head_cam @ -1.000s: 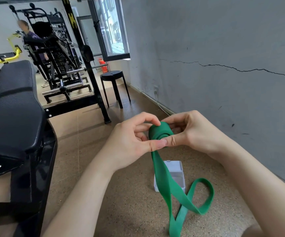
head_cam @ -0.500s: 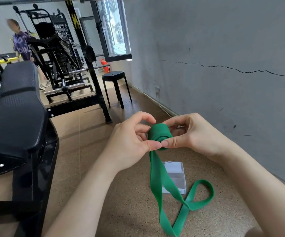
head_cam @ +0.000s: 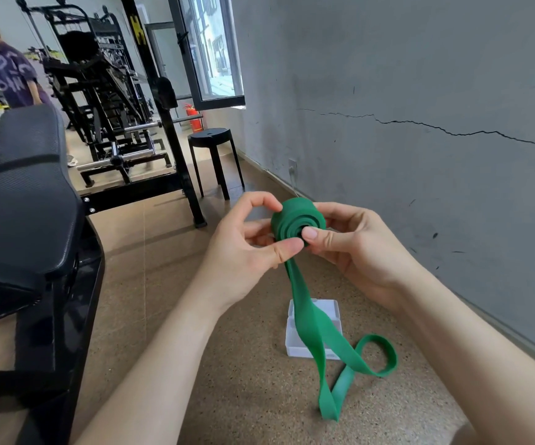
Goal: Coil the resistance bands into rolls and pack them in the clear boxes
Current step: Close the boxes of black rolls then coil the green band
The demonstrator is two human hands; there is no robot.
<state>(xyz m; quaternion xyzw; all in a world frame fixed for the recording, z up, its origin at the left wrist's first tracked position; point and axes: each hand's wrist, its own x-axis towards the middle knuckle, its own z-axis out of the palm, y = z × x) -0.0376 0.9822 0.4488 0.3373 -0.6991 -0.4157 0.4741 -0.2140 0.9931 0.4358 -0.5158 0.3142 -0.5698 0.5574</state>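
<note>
Green band (head_cam: 298, 220), partly wound into a roll, held in mid-air between both hands above a speckled brown floor (head_cam: 227, 396). Left hand (head_cam: 243, 248) grips the roll's left side, thumb pressed under the near face, forefinger arched over the top. Right hand (head_cam: 353, 242) clasps the right side, thumb on the centre of the spiral. Both hands closed on the roll, thumbs nearly touching. Loose tail hangs from the roll, twists, and ends in a loop lying on the floor. Clear box (head_cam: 332, 311) sits on the floor below the hands, behind the hanging tail, near the grey wall (head_cam: 420, 75). Black bench (head_cam: 25, 194) to the left. Black stool (head_cam: 210, 138) and gym rack (head_cam: 99, 91) further back. A person (head_cam: 12, 75) stands far left.
</note>
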